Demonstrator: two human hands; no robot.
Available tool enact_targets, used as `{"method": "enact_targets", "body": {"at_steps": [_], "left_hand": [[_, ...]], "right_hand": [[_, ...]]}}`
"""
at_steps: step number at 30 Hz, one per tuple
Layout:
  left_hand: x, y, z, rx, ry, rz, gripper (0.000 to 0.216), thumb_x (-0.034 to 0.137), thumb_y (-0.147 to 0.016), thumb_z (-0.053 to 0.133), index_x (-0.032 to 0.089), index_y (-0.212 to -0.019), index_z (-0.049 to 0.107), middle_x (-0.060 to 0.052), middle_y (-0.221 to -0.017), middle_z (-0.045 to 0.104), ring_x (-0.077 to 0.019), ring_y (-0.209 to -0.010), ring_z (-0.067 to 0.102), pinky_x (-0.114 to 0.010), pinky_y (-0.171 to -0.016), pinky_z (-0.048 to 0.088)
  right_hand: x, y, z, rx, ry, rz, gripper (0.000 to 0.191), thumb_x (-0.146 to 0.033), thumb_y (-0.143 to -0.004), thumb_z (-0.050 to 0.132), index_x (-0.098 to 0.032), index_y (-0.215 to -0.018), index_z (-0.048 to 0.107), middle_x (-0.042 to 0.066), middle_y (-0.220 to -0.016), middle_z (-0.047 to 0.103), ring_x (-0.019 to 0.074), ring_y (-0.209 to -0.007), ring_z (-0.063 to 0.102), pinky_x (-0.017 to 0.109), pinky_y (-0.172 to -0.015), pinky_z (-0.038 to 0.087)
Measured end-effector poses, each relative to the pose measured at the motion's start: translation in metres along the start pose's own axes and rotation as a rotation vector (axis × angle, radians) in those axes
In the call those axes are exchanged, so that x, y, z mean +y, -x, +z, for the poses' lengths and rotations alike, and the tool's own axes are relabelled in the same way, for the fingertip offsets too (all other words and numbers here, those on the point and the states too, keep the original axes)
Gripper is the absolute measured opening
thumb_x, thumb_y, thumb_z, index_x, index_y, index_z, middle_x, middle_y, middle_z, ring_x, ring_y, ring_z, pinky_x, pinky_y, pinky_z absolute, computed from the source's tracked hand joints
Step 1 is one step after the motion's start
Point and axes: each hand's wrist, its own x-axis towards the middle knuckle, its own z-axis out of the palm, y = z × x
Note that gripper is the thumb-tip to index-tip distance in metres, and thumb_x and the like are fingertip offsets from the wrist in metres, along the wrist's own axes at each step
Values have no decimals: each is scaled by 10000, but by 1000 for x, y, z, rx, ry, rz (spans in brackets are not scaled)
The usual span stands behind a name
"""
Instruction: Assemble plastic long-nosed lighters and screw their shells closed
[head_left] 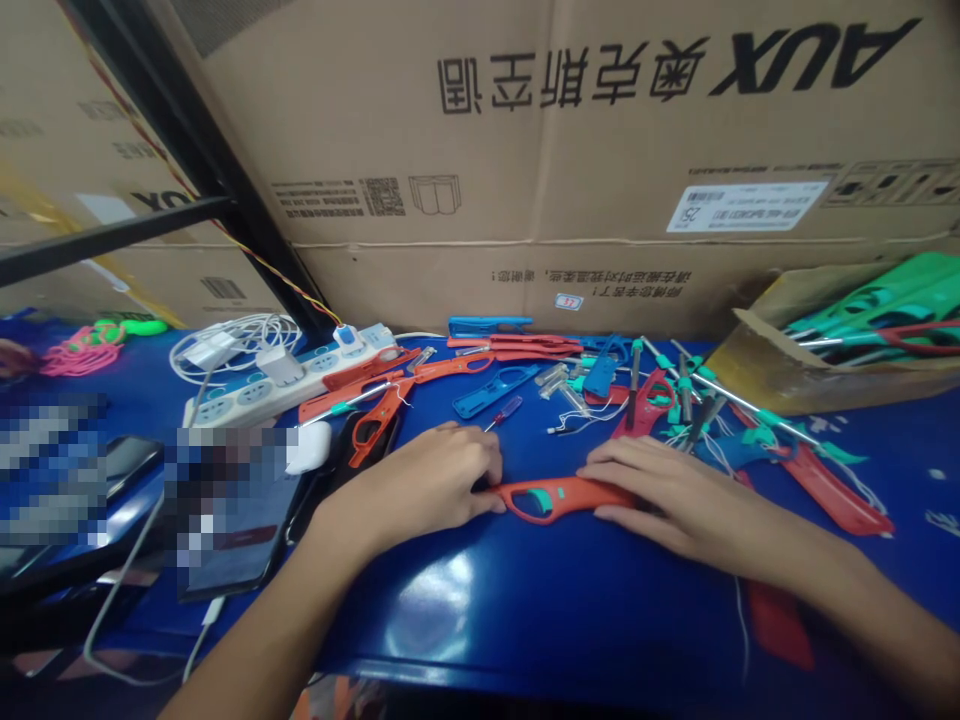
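An orange long-nosed lighter body point(559, 494) with a green trigger in its loop lies across the front of the blue table, between my hands. My left hand point(439, 475) is closed, its thumb and fingers pinching the loop end. Round the other end, my right hand point(664, 485) has its fingers over the top and its thumb below, hiding that end. Just behind the left fingers lies a small screwdriver point(504, 412). Beyond it are blue and orange casing halves point(495, 390), clear small parts and loose metal lighter tubes point(750, 405) with green pieces and white wires.
A cardboard box point(739, 355) holding green lighter parts stands at the right. At the left are a white power strip point(240, 400), cables and a phone point(247, 540). A large carton point(600, 200) walls off the back. Another person's hand point(15, 358) shows at the far left.
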Motion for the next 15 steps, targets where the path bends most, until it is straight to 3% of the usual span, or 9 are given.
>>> {"method": "enact_targets", "body": {"at_steps": [10,15], "left_hand": [[2,-3,1,-5,-65,-5,119,313,-890,738,198,-906,710,-19,-988,704,-206,-937,651,-348,-816,429],[1,-5,1,-12,-35,2,116,305,-891,740,208,-953,726,-23,-1049,704,-206,-986,663,-337,-827,447]], "right_hand": [[3,0,5,-9,-33,14,301,-417,-1039,497,-228,-1213,653,78,-1199,668,226,-1071,638,394,-938,516],[5,0,8,-25,-69,18,279,-412,-1038,507,-232,-1177,668,60,-1092,674,206,-983,625,362,-869,502]]}}
